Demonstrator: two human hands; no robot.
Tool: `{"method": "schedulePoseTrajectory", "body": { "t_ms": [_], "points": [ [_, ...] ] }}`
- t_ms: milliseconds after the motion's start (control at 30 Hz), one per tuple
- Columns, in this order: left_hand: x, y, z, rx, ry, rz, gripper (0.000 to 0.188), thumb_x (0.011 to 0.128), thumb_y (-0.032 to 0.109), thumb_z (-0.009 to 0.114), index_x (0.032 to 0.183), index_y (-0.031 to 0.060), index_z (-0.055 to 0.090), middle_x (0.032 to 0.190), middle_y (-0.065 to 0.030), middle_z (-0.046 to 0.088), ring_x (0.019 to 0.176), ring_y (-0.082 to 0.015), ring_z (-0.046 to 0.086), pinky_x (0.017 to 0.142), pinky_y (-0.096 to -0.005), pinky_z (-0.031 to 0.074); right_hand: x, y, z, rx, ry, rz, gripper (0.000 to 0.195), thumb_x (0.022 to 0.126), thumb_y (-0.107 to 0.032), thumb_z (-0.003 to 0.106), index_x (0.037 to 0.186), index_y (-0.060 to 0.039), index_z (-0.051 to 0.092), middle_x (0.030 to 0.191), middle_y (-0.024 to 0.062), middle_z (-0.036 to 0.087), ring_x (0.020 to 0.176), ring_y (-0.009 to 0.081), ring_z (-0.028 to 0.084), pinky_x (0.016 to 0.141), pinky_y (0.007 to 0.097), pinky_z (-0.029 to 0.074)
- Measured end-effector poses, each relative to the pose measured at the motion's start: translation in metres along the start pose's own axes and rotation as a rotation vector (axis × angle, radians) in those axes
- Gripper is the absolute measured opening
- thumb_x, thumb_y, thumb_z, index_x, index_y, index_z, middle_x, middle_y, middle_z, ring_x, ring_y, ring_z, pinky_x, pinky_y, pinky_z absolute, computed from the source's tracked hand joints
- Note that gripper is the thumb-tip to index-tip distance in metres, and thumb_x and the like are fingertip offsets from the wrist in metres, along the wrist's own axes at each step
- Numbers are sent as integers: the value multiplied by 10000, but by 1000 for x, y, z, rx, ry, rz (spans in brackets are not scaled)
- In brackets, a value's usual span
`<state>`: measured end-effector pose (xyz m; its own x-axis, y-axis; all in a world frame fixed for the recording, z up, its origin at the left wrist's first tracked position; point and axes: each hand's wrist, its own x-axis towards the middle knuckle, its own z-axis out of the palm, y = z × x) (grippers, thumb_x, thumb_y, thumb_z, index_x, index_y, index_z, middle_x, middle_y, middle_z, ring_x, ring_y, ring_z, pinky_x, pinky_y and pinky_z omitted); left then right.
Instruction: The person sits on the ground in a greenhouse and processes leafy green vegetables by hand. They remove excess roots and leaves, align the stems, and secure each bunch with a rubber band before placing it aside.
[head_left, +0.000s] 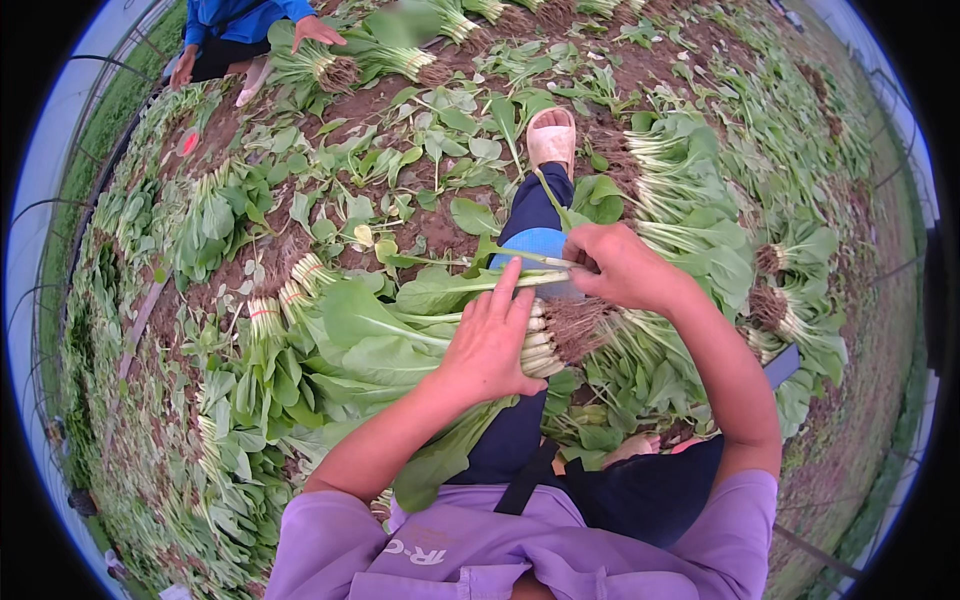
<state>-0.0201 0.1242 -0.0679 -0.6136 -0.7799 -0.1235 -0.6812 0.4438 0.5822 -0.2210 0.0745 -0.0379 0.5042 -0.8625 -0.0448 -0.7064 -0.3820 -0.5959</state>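
A bunch of leafy greens with pale stems and brown roots lies across my thigh, leaves to the left. My left hand rests on its stems with the fingers spread, pressing it down. At the root end of a loose green stalk, my right hand pinches the plant between thumb and fingers. Another thin stem runs into the same fingers. Below the hands, a blue pad covers my knee. Part of the bunch is hidden by my left hand.
Bunches tied with red bands lie at left. A row of untied greens is at right, near a flat dark object. Loose leaves cover the soil ahead. Another person in a blue jacket is at upper left, beside rooted bunches.
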Motion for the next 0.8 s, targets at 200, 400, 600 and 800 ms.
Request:
{"method": "schedulePoseTrajectory", "body": {
  "t_ms": [200,400,600,800],
  "points": [
    [2,0,3,6,3,17,1016,429,328,815,1226,-42,305,1310,-198,223,1174,-369,304,974,-413,288,3,6,8,136,152,136,214,663,19,552,875,27,518,681,127,574,622,219,579,588,299,464],
    [0,2,2,27,-3,-25,1018,434,332,815,1233,-31,299,1299,-202,235,1176,-368,304,972,-415,287,15,9,23,325,398,303,211,703,21,549,910,29,508,718,61,567,603,102,530,562,239,448],
    [4,6,5,23,5,-2,1007,438,333,813,1229,-24,301,1299,-202,236,1166,-372,314,962,-419,295,36,89,-18,512,888,426,295,757,-136,580,990,38,534,795,109,593,704,164,579,679,306,472],
    [-1,4,3,59,16,-48,1027,427,332,817,1230,-28,289,1290,-195,245,1142,-370,333,950,-419,307,-2,52,-26,392,300,351,363,780,-274,588,998,15,581,910,159,612,818,242,582,765,345,440]
  ]
}}
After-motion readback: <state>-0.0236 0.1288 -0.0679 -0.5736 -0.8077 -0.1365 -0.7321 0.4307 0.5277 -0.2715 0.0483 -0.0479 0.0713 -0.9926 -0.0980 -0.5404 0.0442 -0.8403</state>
